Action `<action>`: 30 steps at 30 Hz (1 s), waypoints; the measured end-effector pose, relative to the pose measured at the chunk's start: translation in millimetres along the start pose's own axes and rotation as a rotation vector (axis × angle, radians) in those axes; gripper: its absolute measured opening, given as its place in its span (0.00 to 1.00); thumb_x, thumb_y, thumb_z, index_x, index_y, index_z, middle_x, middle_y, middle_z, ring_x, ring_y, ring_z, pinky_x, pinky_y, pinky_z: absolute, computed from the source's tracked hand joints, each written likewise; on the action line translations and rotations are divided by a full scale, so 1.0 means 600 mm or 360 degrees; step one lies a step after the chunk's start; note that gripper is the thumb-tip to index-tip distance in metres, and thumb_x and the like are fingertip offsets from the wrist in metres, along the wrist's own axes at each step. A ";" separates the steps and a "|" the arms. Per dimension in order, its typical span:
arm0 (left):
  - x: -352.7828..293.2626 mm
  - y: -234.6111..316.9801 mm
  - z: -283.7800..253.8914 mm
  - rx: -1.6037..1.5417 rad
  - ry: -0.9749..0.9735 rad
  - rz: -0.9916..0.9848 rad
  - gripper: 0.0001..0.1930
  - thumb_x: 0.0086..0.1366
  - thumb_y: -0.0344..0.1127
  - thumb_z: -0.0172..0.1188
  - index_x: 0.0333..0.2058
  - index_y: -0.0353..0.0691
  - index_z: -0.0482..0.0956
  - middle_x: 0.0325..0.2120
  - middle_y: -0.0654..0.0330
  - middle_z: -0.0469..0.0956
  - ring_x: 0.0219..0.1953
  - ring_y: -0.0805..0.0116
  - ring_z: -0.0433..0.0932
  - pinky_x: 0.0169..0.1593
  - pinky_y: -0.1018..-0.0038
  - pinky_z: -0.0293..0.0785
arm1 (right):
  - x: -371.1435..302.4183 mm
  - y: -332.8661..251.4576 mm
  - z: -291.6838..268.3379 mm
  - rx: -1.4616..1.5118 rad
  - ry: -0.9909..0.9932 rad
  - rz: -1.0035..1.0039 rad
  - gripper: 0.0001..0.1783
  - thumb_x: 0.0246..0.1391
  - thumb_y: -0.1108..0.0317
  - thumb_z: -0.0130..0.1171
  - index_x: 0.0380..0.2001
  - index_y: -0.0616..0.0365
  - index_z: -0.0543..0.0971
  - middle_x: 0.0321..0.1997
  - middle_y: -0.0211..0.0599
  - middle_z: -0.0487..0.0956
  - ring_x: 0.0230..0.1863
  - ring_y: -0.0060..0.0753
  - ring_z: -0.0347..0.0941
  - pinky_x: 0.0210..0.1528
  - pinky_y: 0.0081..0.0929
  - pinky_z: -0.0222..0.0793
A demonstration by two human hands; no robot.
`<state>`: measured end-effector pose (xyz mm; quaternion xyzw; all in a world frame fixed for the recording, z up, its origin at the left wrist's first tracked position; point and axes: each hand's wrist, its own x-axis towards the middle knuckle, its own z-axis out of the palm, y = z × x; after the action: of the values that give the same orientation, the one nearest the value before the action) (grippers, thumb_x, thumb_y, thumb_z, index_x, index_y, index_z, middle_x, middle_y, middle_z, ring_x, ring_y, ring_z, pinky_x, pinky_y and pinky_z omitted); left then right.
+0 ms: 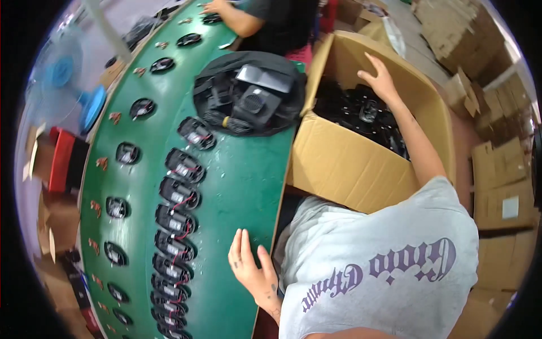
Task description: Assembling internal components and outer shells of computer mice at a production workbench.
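Note:
My right hand [380, 82] reaches over a large open cardboard box [350, 158], its fingers apart with nothing in them. Below it in the box lies a heap of black plastic parts [370, 110]. My left hand [252, 271] hovers over or rests on the near right edge of the green table [237, 192], open, fingers stretched and thumb apart. To its left runs a row of black oval plastic housings [176, 220] with red wires showing, several of them, overlapping toward the near end.
A black bag [248, 93] holding a dark boxy device and a cable sits on the table. Farther left, black rounded parts [128, 152] and small copper-coloured pieces [101, 164] form two lines. A co-worker's arm [240, 20] is at the far end. Cartons [502, 164] stand right.

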<state>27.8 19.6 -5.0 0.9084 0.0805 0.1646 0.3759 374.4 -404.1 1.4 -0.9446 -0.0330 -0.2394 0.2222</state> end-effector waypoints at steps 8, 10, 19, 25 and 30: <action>-0.007 -0.011 0.004 0.0205 -0.0067 0.0083 0.20 0.61 0.28 0.56 0.54 0.34 0.76 0.56 0.50 0.73 0.56 0.48 0.70 0.59 0.57 0.65 | -0.103 0.352 0.039 -0.0397 -0.0581 0.1140 0.69 0.38 0.40 0.72 0.73 0.55 0.42 0.74 0.62 0.49 0.75 0.58 0.45 0.73 0.45 0.47; -0.009 -0.011 0.005 0.0239 -0.0085 0.0080 0.20 0.61 0.27 0.56 0.53 0.35 0.76 0.56 0.50 0.72 0.56 0.48 0.70 0.59 0.57 0.65 | -0.097 0.336 0.057 -0.0550 -0.0700 0.0999 0.69 0.38 0.41 0.73 0.73 0.50 0.42 0.74 0.60 0.49 0.74 0.58 0.46 0.72 0.47 0.50; -0.002 -0.004 0.016 0.0407 -0.0063 0.0044 0.18 0.61 0.25 0.56 0.50 0.36 0.78 0.54 0.52 0.73 0.54 0.49 0.69 0.57 0.58 0.66 | -0.039 0.251 0.120 -0.0790 -0.0948 0.0553 0.67 0.32 0.50 0.79 0.72 0.37 0.47 0.71 0.52 0.52 0.69 0.62 0.56 0.64 0.52 0.64; 0.004 0.001 0.020 0.0391 -0.0043 -0.0085 0.16 0.60 0.25 0.57 0.48 0.36 0.80 0.52 0.53 0.73 0.52 0.50 0.69 0.56 0.58 0.66 | -0.019 0.262 0.163 -0.0875 -0.0915 0.0636 0.67 0.28 0.54 0.82 0.70 0.39 0.51 0.70 0.51 0.54 0.67 0.60 0.59 0.62 0.50 0.67; 0.018 0.003 0.021 0.0365 -0.0032 -0.0124 0.17 0.59 0.23 0.57 0.48 0.36 0.80 0.50 0.54 0.73 0.52 0.50 0.69 0.56 0.58 0.67 | -0.002 0.254 0.181 -0.0853 -0.1145 0.0314 0.67 0.26 0.57 0.82 0.69 0.40 0.52 0.69 0.50 0.58 0.65 0.58 0.62 0.61 0.51 0.69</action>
<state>42.6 13.4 -9.3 0.9432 0.1304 0.1305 0.2765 446.7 -493.4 -146.2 -0.9904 0.0451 0.1260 -0.0336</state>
